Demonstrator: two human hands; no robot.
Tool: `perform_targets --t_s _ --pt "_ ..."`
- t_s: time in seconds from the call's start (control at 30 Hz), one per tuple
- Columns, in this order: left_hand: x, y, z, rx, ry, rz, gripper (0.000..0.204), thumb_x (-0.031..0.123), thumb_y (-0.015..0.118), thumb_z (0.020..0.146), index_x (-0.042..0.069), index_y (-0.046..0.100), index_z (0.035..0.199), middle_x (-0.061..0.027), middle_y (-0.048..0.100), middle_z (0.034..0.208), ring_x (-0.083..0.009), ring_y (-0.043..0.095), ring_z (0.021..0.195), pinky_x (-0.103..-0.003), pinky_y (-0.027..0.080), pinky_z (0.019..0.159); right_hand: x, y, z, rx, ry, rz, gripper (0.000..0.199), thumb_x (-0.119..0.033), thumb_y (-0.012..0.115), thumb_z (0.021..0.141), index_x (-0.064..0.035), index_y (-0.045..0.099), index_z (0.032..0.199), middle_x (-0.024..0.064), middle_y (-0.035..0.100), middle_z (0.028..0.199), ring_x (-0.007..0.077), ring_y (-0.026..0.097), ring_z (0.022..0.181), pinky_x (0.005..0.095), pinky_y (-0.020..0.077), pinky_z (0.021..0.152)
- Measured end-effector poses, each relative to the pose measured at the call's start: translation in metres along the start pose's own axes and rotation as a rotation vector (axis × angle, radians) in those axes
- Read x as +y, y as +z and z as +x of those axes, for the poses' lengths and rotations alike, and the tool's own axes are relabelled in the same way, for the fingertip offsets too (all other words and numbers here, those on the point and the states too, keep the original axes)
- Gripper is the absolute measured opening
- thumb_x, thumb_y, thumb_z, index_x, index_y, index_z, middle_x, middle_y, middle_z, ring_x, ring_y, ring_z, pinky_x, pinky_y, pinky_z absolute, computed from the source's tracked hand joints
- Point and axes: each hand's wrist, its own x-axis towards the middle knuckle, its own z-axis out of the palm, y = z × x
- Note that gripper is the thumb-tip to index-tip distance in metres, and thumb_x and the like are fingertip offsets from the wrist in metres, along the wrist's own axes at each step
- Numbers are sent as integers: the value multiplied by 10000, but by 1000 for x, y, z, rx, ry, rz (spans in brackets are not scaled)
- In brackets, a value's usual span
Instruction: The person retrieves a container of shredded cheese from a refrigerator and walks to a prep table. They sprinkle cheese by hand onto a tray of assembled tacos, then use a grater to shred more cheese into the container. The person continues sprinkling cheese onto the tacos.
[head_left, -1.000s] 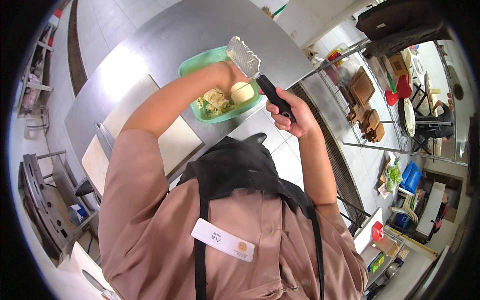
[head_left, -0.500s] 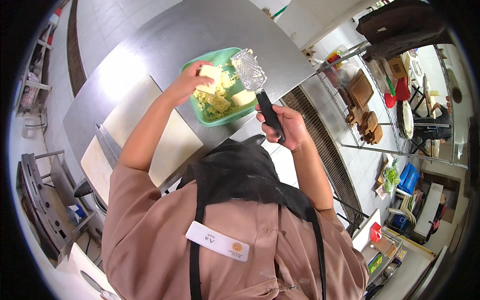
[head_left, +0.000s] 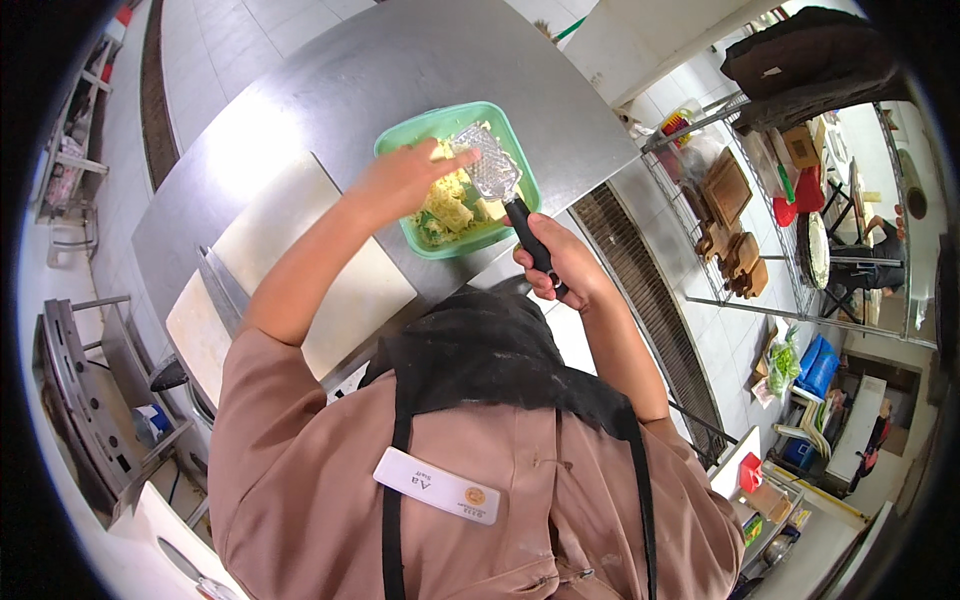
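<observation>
My right hand [head_left: 568, 262] is closed round the black handle of a flat metal grater [head_left: 490, 165], whose head tilts over a green plastic tub [head_left: 462, 244]. Blurred by motion, my left hand [head_left: 400, 185] reaches across the tub's left side, its fingertips against the grater face. A pale yellow block of cheese [head_left: 441, 150] shows partly at those fingers, mostly covered by the hand. Grated cheese [head_left: 448, 212] is heaped in the tub below. Behind the grater's lower end, a second cheese piece [head_left: 490, 210] is partly hidden.
The tub stands near the right edge of a steel table [head_left: 330, 95]. Left of it lies a white cutting board [head_left: 345, 290] with a knife [head_left: 224, 285] on it. A floor drain grate [head_left: 650, 300] runs to the right, beside a wire rack [head_left: 800, 245] holding wooden boards [head_left: 742, 262].
My left hand has moved right with the cheese, onto the grater face. The grater has dropped slightly lower over the tub, and the tub appears a little further right.
</observation>
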Motion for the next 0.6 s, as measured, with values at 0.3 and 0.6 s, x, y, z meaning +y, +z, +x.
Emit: perform_targets --t_s 0.3,0.6 --pt "-22 7 36 340 46 -681 437 203 628 819 125 526 1236 -147 589 1057 -313 581 960 -386 457 828 5 -5 9 37 -67 -77 346 -305 348 990 -6 435 1141 41 485 768 83 443 476 219 377 368" --pt "17 36 38 453 197 -472 318 224 570 864 129 592 1167 -125 571 924 -285 580 876 -376 474 777 4 7 12 167 -67 -286 324 -320 334 987 -16 420 1058 21 442 711 70 390 432 227 349 343"
